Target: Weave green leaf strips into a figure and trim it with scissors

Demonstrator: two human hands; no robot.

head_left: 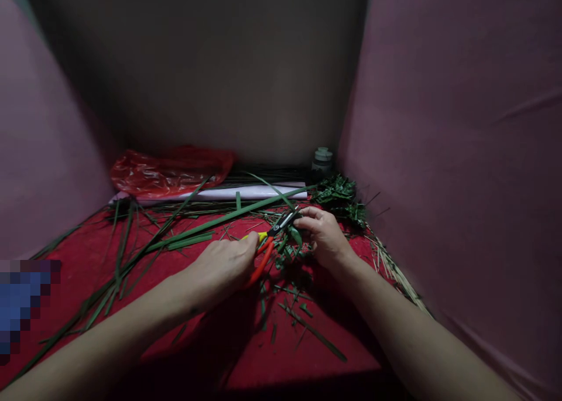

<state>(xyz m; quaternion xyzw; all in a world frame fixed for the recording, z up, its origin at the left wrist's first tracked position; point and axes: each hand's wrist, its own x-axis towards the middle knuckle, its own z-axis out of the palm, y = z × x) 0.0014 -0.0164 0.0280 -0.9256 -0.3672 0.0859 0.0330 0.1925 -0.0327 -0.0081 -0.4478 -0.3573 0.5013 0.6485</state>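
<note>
My left hand (228,264) is closed around the handles of a pair of scissors (271,237) with orange and yellow grips. The blades point up and to the right, toward the fingertips of my right hand (324,234). Those fingers are bent in a pinch on a piece of green leaf (295,236), partly hidden by the fingers and blades. Below both hands, green leaf scraps (290,257) lie on the red cloth (281,354). A long green leaf strip (228,215) lies behind the scissors.
A crumpled red plastic bag (171,170) and a white roll (246,191) lie at the back. Beside them stand a small jar (322,160) and a dark green leafy bunch (338,190). Thin sticks (395,272) line the right edge. Pink cloth walls (461,155) rise on both sides.
</note>
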